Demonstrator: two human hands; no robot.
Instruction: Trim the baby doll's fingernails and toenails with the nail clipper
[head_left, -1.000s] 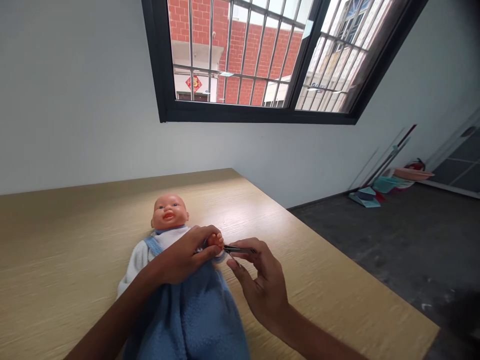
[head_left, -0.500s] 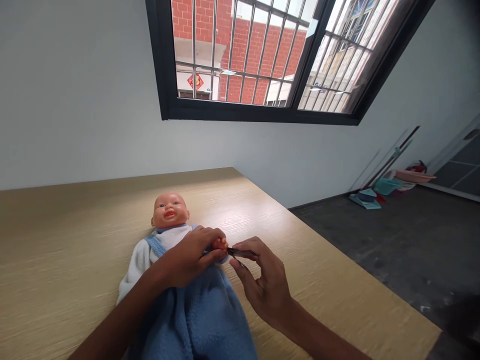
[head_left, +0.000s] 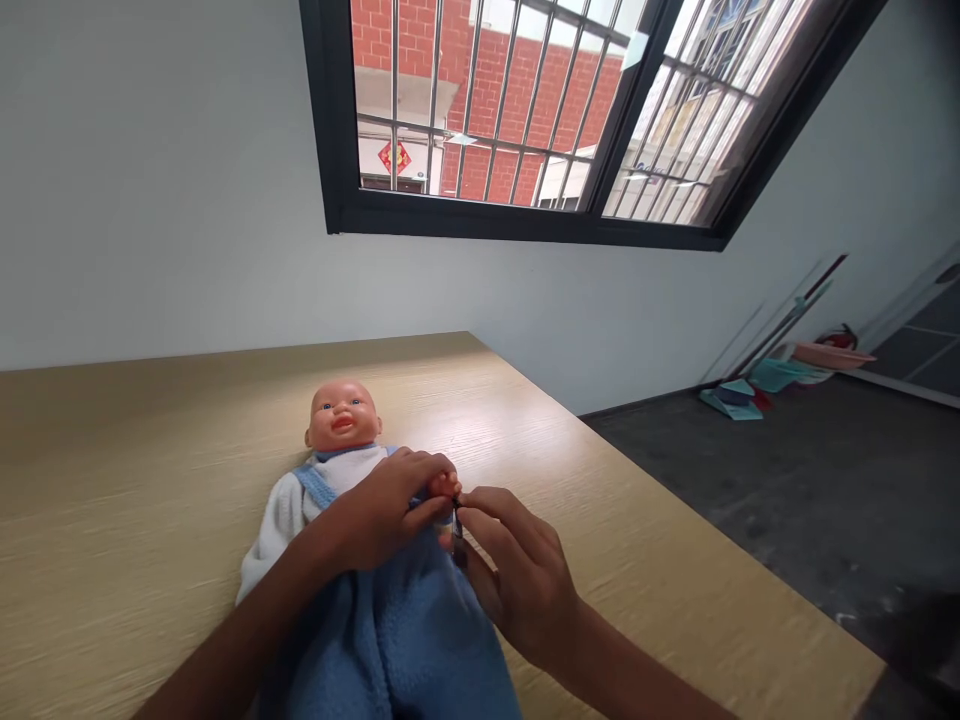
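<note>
doll (head_left: 343, 418) is lying face-up toward seven o'clock on surface (head_left: 150, 460) | left hand (head_left: 379, 512) fingers are grasping its tiny hand (head_left: 445, 485) | right hand (head_left: 521, 580) fingers are pinching metal tool (head_left: 457, 524) | bracing is probably helping precision

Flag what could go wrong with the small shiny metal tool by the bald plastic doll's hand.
The right hand holds the metal tool close to the thumb of the left hand, so a slip might nip it. The doll's small pink hand shows only partly within that grip and could twist loose. Nearby, the fuzzy blue overalls might snag.
</note>
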